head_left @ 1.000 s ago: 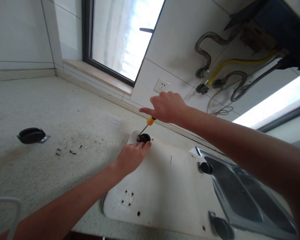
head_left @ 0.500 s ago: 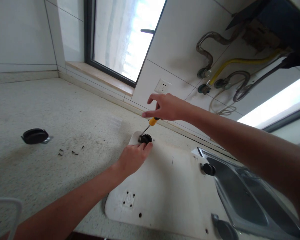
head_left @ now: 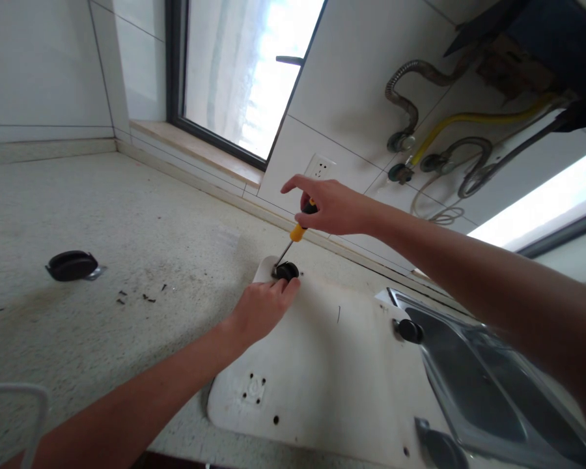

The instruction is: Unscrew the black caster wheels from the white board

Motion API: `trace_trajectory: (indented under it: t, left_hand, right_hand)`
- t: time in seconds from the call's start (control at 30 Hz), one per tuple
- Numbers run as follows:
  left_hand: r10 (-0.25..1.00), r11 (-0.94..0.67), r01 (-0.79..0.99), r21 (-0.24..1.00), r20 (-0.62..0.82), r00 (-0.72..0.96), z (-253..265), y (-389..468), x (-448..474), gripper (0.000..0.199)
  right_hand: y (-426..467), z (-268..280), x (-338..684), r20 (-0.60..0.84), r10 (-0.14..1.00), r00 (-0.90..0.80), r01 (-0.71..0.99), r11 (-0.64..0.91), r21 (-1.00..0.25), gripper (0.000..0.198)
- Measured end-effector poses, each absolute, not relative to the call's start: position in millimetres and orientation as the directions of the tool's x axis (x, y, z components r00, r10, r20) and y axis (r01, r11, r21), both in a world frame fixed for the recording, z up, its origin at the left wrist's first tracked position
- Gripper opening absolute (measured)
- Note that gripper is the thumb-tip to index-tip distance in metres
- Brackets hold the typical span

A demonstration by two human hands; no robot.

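My right hand (head_left: 333,206) is closed around the handle of a yellow and black screwdriver (head_left: 297,232), index finger stretched out past it. The shaft slants down to the metal plate of a black caster wheel (head_left: 288,270) at the far left corner of a white board (head_left: 317,365). Fingers of my left hand (head_left: 264,309) press on that caster, its fingertips partly hidden. Two other casters sit on the board's right side, one caster (head_left: 410,331) farther off and one caster (head_left: 442,448) nearer. A bare mount with several holes (head_left: 254,389) shows at the near left corner.
A loose black caster (head_left: 72,266) and several small dark screws (head_left: 146,298) lie on the speckled counter (head_left: 102,215) to the left. At right, a steel sink (head_left: 488,384) adjoins the board. Behind are a window (head_left: 239,71), a wall socket (head_left: 321,167) and hoses (head_left: 449,124).
My right hand has shifted its fingers on the screwdriver, so more of the handle shows between thumb and index finger. My left hand stays on the caster.
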State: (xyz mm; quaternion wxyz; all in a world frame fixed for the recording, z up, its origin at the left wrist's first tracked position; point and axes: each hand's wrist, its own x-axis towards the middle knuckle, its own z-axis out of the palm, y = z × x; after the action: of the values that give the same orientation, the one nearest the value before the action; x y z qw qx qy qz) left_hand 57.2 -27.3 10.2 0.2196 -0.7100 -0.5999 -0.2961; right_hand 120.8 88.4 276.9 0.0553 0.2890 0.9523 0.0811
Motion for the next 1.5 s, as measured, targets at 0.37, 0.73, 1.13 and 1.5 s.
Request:
trace_trajectory:
  t: [0.37, 0.73, 1.13, 1.5]
  left_hand:
    - [0.736, -0.197, 0.977, 0.076, 0.670, 0.096, 10.3, -26.6, 57.3, 0.028]
    - [0.704, -0.186, 0.981, 0.053, 0.704, 0.096, 8.9, -26.8, 58.4, 0.028]
    - [0.772, -0.168, 0.977, 0.129, 0.634, 0.050, 15.5, -28.0, 56.4, 0.024]
    - [0.862, 0.075, 0.937, 0.342, 0.449, -0.233, 34.6, -34.7, 51.5, 0.029]
  right_hand:
    - [90.2, 281.4, 121.4, -0.118, 0.566, -0.816, 0.552, 0.823, 0.135, 0.066]
    - [89.0, 283.9, 118.3, -0.098, 0.609, -0.787, 0.589, 0.789, 0.174, 0.062]
    - [82.7, 299.7, 127.5, 0.022, 0.577, -0.816, 0.574, 0.807, 0.136, 0.043]
    - [-39.2, 255.7, 368.4, 0.361, 0.916, -0.177, 0.795, 0.349, -0.495, 0.037]
